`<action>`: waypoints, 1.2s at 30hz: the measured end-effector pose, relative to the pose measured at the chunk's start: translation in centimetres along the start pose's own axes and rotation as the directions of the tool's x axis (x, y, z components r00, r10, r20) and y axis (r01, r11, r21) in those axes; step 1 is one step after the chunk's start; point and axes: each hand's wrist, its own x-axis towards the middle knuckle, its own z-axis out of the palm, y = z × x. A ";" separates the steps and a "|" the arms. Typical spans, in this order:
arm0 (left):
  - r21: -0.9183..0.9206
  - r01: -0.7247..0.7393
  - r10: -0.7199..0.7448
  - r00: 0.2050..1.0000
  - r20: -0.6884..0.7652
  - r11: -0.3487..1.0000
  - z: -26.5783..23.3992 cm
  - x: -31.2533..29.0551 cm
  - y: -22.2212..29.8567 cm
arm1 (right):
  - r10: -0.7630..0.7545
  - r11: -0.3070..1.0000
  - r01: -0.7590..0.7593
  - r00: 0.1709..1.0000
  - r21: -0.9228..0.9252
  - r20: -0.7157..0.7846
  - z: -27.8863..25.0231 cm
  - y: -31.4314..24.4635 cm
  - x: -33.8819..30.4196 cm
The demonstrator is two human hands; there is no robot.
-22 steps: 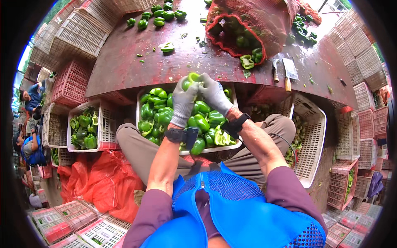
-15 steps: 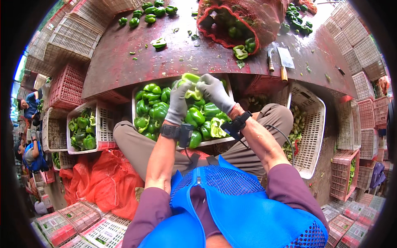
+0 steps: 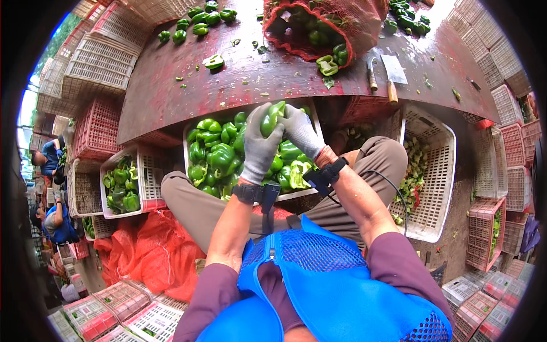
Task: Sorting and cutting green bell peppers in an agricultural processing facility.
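Gloved hands (image 3: 258, 139) angle toward each other, a green pepper (image 3: 271, 121) between them.

Beyond both hands, a dark, red-stained table (image 3: 171, 105) is stretching out. Ahead and left of the left hand (image 3: 263, 145), a cut pepper (image 3: 213, 62) is lying, with whole peppers (image 3: 212, 18) sitting farther off. Ahead of the right hand (image 3: 302, 130), a red mesh sack (image 3: 364, 23) is resting; to that hand's right, a cleaver (image 3: 394, 69) and a narrower knife (image 3: 372, 81) are lying side by side.

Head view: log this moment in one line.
left hand: holding green pepper | right hand: against same pepper | below: crate of peppers
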 end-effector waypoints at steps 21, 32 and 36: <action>0.038 0.169 -0.171 0.985 0.034 0.985 -0.8 5.6 -2.1 | -0.276 0.816 0.285 0.957 -0.503 0.094 -14.3 3.2 1.5; 0.784 -0.271 -0.218 0.864 0.454 0.559 11.3 5.1 -13.8 | 0.030 0.158 -0.529 0.846 -0.833 -0.532 -42.0 17.6 -5.0; 0.780 -0.285 -0.204 0.864 0.461 0.557 12.2 6.5 -15.2 | 0.320 0.164 -0.476 0.854 -0.864 -0.410 -44.3 18.3 -2.1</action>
